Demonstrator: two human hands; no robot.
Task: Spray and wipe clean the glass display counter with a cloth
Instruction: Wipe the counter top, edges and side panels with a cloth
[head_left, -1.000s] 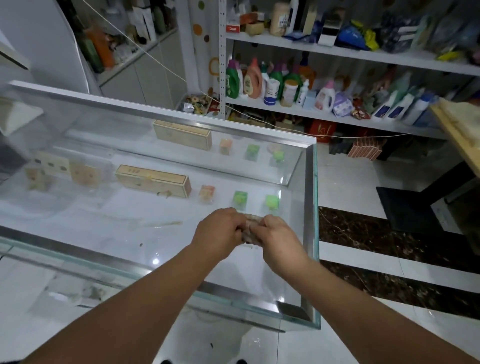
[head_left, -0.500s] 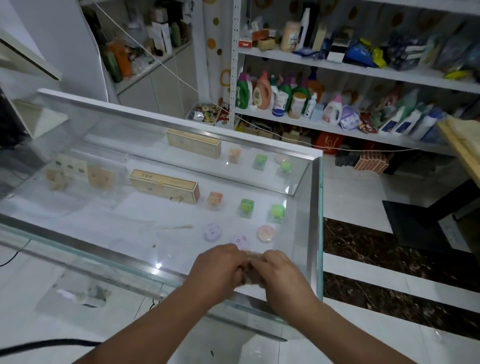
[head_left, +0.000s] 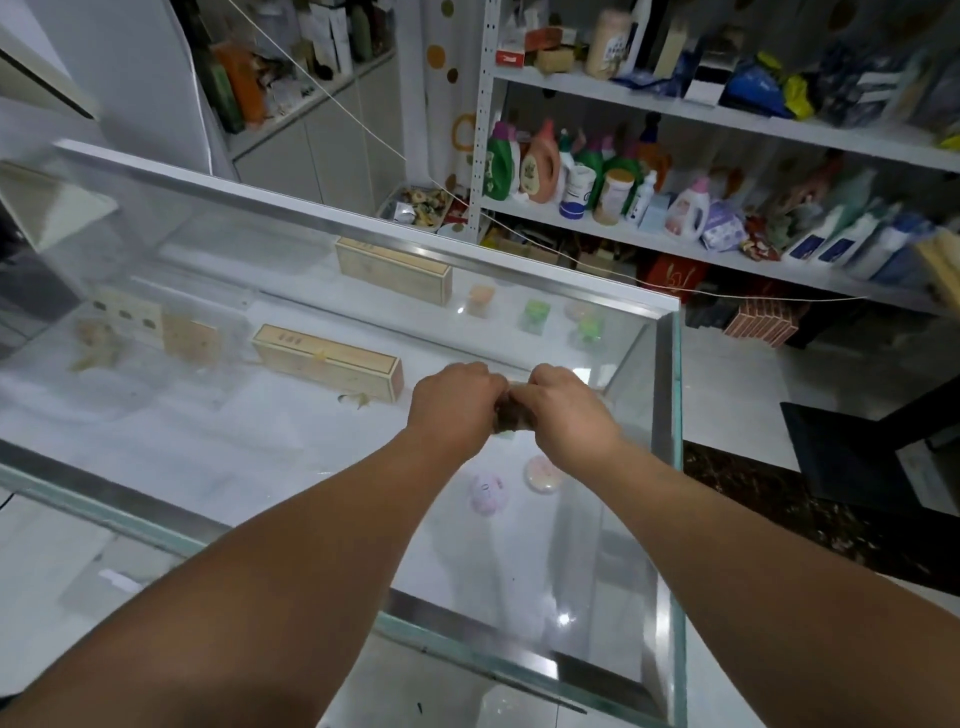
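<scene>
A small brownish cloth (head_left: 511, 418) is bunched between my two hands above the glass display counter (head_left: 667, 467), near its right end. My left hand (head_left: 454, 402) grips the cloth's left side with curled fingers. My right hand (head_left: 563, 410) grips its right side, knuckles up. Most of the cloth is hidden inside my fists. I cannot tell whether the cloth touches the glass top. No spray bottle is in view.
Inside the counter lie long wooden boxes (head_left: 327, 361), small coloured cubes (head_left: 535, 314) and round pink discs (head_left: 488, 493). Shelves (head_left: 727, 111) with detergent bottles stand behind. A string (head_left: 363, 130) crosses the room. A dark mat (head_left: 857, 457) lies on the tiled floor at right.
Both hands, holding the cloth together, slid toward me over the glass, then back out toward the far side. The camera view shifted with them.
</scene>
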